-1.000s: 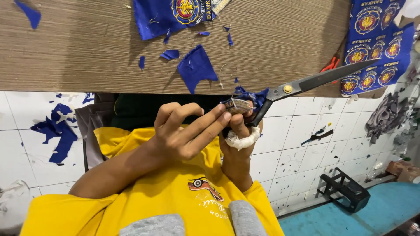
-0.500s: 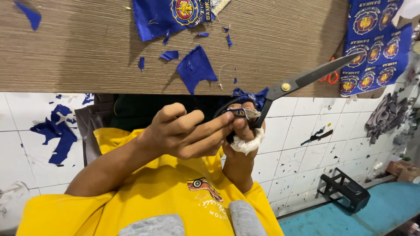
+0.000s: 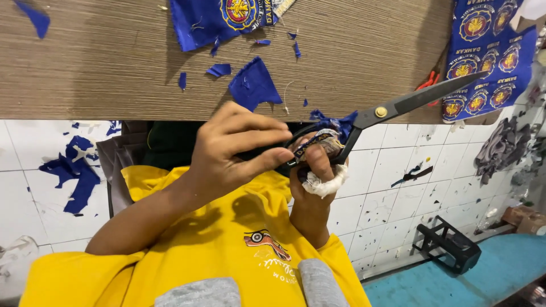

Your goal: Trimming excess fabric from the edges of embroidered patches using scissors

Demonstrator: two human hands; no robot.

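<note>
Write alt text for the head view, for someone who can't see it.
A person in a yellow shirt holds large black scissors in the right hand, which is wrapped with white cloth, while the left hand touches the handles. Above is a wooden table strewn with blue fabric scraps and a sheet of blue patches.

My table (image 3: 114,62) is brown woven-grain board strewn with blue fabric scraps (image 3: 254,85). Beneath me lies a white tiled floor (image 3: 392,165), speckled dark, beside a blue mat (image 3: 489,273).
</note>
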